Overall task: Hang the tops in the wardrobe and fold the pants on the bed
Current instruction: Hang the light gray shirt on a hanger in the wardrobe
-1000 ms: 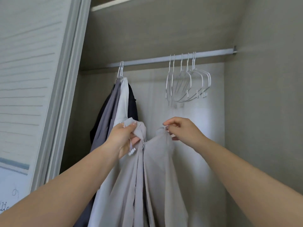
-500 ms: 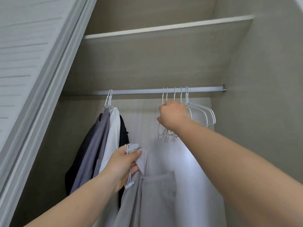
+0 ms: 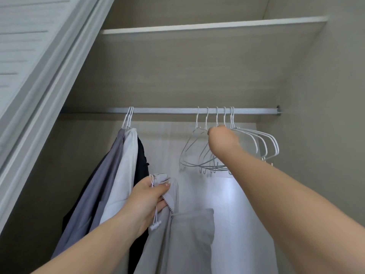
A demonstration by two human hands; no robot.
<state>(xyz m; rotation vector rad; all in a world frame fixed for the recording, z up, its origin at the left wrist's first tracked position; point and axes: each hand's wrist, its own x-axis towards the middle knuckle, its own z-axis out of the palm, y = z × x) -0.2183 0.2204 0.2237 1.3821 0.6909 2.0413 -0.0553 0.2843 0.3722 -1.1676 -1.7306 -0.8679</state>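
- The light grey zip-up top hangs in front of the open wardrobe, below the rail and just right of three tops already hung at the rail's left end.
- The left hand grips the top at its collar edge, thumb over the fabric and fingers curled beneath, beside the zip. A white drawcord with a plastic stopper dangles under the hand.
- The right hand is raised to the group of empty white wire hangers at the right part of the rail. Its fingers face away from the camera; whether they close on a hanger cannot be told.
- Handling, judged: the top is thin, soft and light. It drapes limp from a single grip point, so one hand carries it without strain, but it gives no stiffness for threading.
- Recommended hold: the collar or a shoulder seam, where the fabric is doubled. Avoid pulling on the drawcord or the open zip edge.
- The hangers look light, springy and closely nested; lifting one by its hook may drag its neighbours along.
- No pants or bed are in view.
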